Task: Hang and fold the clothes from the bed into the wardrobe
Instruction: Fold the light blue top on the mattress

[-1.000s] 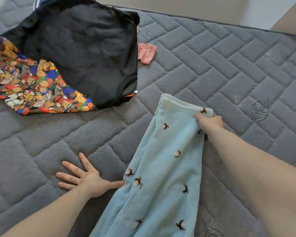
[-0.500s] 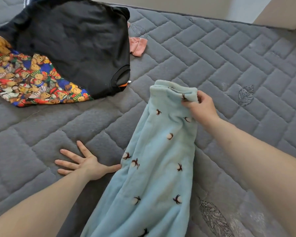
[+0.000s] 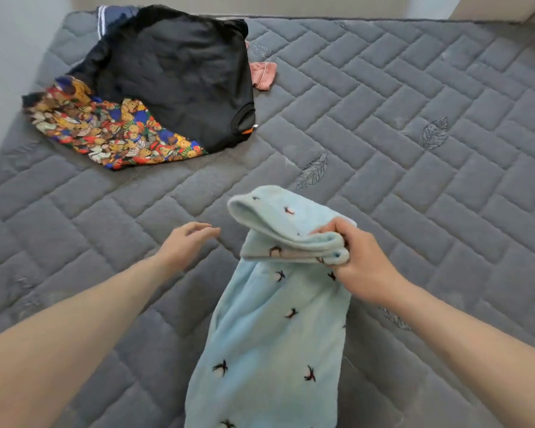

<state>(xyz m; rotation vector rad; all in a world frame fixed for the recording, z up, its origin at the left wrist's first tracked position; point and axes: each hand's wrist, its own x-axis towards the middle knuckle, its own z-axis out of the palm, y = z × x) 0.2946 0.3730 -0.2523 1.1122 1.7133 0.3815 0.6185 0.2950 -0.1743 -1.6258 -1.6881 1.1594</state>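
Note:
A light blue fleece garment [image 3: 272,329] with small dark motifs lies lengthwise on the grey quilted mattress [image 3: 414,180], its far end folded back toward me. My right hand [image 3: 357,262] grips that folded end, fingers curled round the doubled layers and lifted off the mattress. My left hand [image 3: 187,240] hovers just left of the garment with fingers relaxed, holding nothing. A black t-shirt [image 3: 179,75] lies at the far left of the bed, overlapping a colourful teddy-bear print garment [image 3: 112,134]. A small pink cloth [image 3: 263,75] lies beside the black shirt.
A dark garment with white stripes [image 3: 112,17] peeks out behind the black shirt. A pale wall [image 3: 10,57] borders the bed's left side. A beige furniture edge [image 3: 507,7] shows at the top right corner.
My right hand has pulled the far end of the blue garment back toward me, doubling it over. My left hand has lifted off the mattress and moved toward the garment.

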